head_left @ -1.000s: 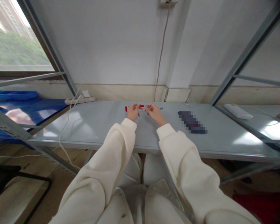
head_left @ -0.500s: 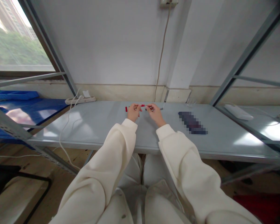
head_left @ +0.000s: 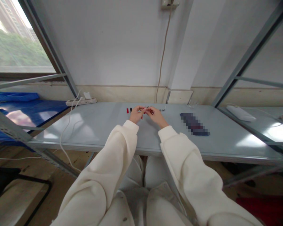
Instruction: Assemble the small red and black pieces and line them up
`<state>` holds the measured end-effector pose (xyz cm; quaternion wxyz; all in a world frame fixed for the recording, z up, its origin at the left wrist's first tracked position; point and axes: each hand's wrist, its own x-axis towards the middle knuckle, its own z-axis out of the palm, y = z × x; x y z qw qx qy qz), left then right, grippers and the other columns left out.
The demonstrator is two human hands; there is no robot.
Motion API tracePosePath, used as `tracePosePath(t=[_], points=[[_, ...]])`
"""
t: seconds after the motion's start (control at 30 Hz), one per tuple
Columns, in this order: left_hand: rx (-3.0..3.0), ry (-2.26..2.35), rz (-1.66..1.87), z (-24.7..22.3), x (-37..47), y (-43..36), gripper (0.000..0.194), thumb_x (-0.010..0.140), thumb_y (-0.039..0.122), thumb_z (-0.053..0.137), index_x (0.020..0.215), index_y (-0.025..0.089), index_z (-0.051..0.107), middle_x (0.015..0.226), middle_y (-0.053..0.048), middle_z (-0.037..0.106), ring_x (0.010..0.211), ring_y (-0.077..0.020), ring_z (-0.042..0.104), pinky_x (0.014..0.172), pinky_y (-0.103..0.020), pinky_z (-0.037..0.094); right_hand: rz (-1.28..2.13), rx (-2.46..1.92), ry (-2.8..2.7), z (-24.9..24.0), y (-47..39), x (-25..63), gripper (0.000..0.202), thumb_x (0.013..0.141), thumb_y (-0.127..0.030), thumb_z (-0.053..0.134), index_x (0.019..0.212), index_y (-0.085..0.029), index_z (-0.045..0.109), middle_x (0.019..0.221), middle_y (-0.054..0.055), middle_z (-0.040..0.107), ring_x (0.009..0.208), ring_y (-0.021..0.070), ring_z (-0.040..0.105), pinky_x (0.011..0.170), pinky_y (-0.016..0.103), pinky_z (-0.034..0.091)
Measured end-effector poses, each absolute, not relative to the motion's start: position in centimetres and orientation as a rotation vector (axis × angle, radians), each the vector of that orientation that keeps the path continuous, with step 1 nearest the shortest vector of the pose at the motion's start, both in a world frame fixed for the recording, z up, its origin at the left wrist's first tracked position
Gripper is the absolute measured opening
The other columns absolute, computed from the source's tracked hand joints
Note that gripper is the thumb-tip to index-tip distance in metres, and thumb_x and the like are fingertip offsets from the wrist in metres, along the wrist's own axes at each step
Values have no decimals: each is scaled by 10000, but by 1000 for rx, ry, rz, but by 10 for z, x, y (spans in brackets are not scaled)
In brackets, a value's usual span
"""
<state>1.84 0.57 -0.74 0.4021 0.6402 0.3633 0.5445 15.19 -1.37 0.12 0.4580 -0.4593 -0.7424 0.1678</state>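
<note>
My left hand and my right hand meet fingertip to fingertip just above the grey table. The left fingers are closed on a small red piece, which shows only as specks of red among them. My right thumb and fingers are pinched together against the left ones; what they hold is hidden. Left of my left hand, a small red cylinder stands on the table beside a small black cylinder. Several tiny dark metallic-looking parts lie beyond my right hand, too small to name.
A dark, pixelated flat object lies to the right on the grey table. Near the wall stands a clear container. At the far left, a white power strip has cables hanging over the front edge. Metal posts frame both sides.
My hands have come together, closing the gap between their fingertips. The red piece that showed between them is now mostly covered. The black cylinder at the left is more visible.
</note>
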Motion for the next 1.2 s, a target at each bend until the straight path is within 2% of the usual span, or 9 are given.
tracePosePath(t=[0.13,0.27,0.4,0.5,0.63,0.77,1.2], points=[[1635,873,1364,-9,18,9,328,699,443,547,798,130,538,603,20,534,325,-10,364,347,-167,274,351,-1161,-1869,-1,-16,149,215,750,-337,499,793,-149,592,649,23,574,556,106,472,568,237,380],[1663,978,1335,-8,19,8,271,752,408,482,799,146,531,597,25,517,332,-20,347,367,-177,280,270,-1229,-1898,-4,-14,149,212,735,-332,522,787,-144,605,648,29,581,568,114,490,586,240,385],[1926,1325,1372,-8,19,3,215,769,351,458,756,157,550,623,-7,552,506,-73,470,523,-197,374,146,-1472,-1804,-9,-5,156,189,730,-299,523,769,-137,612,700,58,614,645,135,536,638,249,397],[2193,1555,1206,-8,17,-2,216,769,342,449,721,171,572,640,-28,578,628,-122,524,613,-232,390,74,-1649,-1699,-14,3,163,183,729,-284,525,781,-132,614,747,73,633,695,144,558,661,246,403],[2334,1688,924,-9,16,-6,212,777,321,426,742,186,586,708,-41,615,700,-155,559,632,-252,395,88,-1755,-1684,-21,13,166,178,729,-273,537,805,-137,622,785,79,645,727,139,573,669,229,406],[2362,1733,829,-9,17,-6,237,796,327,397,787,191,590,763,-49,630,756,-162,571,655,-254,401,80,-1759,-1734,-22,17,161,193,730,-293,543,815,-143,630,798,79,650,743,145,580,671,228,408],[2380,1672,819,-5,19,-10,243,791,329,398,771,185,593,744,-53,634,727,-168,571,650,-265,407,78,-1750,-1785,-22,24,157,200,728,-304,548,812,-145,635,795,78,651,754,154,583,671,233,409]])
